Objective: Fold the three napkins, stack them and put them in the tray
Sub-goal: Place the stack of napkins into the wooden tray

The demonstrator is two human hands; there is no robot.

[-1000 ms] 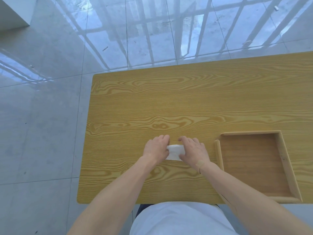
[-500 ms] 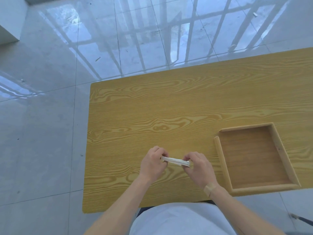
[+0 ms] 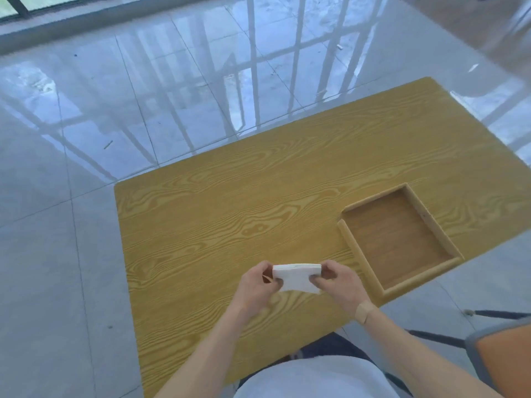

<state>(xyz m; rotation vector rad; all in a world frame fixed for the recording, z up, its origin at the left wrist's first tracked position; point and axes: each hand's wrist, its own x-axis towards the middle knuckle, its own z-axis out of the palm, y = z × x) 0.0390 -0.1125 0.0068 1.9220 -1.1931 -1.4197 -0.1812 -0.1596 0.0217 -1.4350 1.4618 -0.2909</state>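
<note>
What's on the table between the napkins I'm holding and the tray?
Nothing but bare table and your right hand, gripping the napkins on the tray side, in the head view.

I am looking down at a wooden table (image 3: 258, 202) with a strong yellow-brown grain pattern, sitting at an angle across my view. Around it, a floor (image 3: 71, 254) of large pale grey tiles is shining glossily, and it is mirroring a barred window or railing as long bright stripes (image 3: 253, 70) running toward the table's far edge. Daylight is coming in from the far side. At the top left, a dark window frame base (image 3: 20, 10) is showing along the floor's edge. At the lower right, an orange chair seat (image 3: 505, 357) with a grey rim is standing beside the table.
</note>
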